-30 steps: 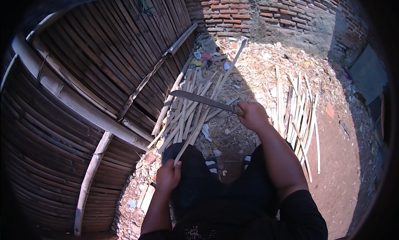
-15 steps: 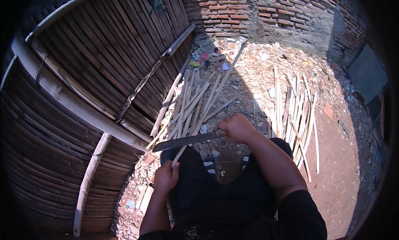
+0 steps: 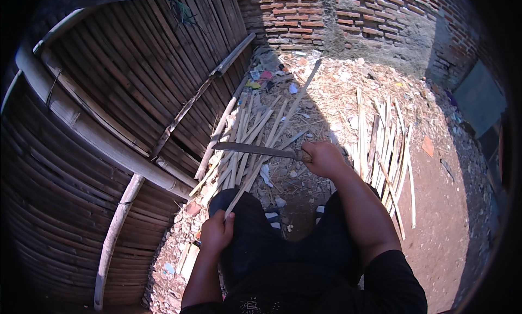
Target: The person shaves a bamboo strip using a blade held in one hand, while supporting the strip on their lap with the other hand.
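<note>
My left hand (image 3: 216, 231) is closed around the near end of a long bamboo strip (image 3: 248, 182), beside my left thigh. The strip slants away up and to the right, its far end close to the brick wall. In my right hand (image 3: 327, 159) is the handle of a machete (image 3: 254, 149). Its long dark blade points left and lies across the line of the strip, well beyond my left hand. Whether blade and strip touch, I cannot tell.
Several split bamboo strips (image 3: 239, 151) lie on the ground ahead, and another pile (image 3: 392, 145) lies to the right. A bamboo slat wall (image 3: 125, 80) rises on the left, a brick wall (image 3: 293, 18) at the back. Straw and litter cover the ground between.
My right hand has moved the machete forward along the strip, away from my left hand and a little to the right. My left hand keeps its hold in nearly the same place.
</note>
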`<state>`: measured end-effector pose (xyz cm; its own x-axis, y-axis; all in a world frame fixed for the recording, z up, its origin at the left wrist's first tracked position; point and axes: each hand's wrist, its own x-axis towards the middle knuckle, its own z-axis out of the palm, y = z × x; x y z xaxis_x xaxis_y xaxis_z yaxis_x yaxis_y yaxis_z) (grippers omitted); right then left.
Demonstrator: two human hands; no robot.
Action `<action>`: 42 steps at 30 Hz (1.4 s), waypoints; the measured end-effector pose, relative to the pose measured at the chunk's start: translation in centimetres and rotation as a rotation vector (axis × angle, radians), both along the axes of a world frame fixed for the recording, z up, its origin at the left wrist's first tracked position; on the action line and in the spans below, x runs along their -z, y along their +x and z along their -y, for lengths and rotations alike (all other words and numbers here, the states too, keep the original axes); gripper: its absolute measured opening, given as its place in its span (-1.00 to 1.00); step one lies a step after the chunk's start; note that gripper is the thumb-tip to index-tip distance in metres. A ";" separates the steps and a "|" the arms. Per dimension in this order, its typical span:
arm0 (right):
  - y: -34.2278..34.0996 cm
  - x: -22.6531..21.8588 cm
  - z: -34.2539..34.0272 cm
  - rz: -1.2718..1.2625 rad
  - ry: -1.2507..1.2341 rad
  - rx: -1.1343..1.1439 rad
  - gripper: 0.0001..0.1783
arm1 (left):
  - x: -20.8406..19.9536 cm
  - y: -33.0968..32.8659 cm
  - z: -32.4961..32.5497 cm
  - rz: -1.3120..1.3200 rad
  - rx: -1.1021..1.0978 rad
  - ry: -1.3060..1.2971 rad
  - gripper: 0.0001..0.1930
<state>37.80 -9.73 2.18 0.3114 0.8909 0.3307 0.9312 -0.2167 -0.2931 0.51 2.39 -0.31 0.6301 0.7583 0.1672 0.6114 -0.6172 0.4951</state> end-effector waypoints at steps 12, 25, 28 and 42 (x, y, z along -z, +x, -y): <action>0.3 -0.2 0.1 -0.034 0.082 0.048 -0.71 | 0.0 -0.1 -0.1 -0.018 -0.011 -0.013 -0.62; -2.6 0.3 -1.0 0.051 -0.083 -0.258 -0.70 | 0.0 -0.1 -0.2 -0.015 0.000 -0.018 -0.61; -2.6 -0.3 -1.2 0.043 -0.111 -0.226 -0.68 | 0.0 -0.3 -0.2 -0.021 -0.005 -0.020 -0.61; -0.5 -0.1 0.0 -0.077 -0.054 0.004 -0.66 | 0.4 -0.1 -0.5 -0.034 -0.001 -0.031 -0.59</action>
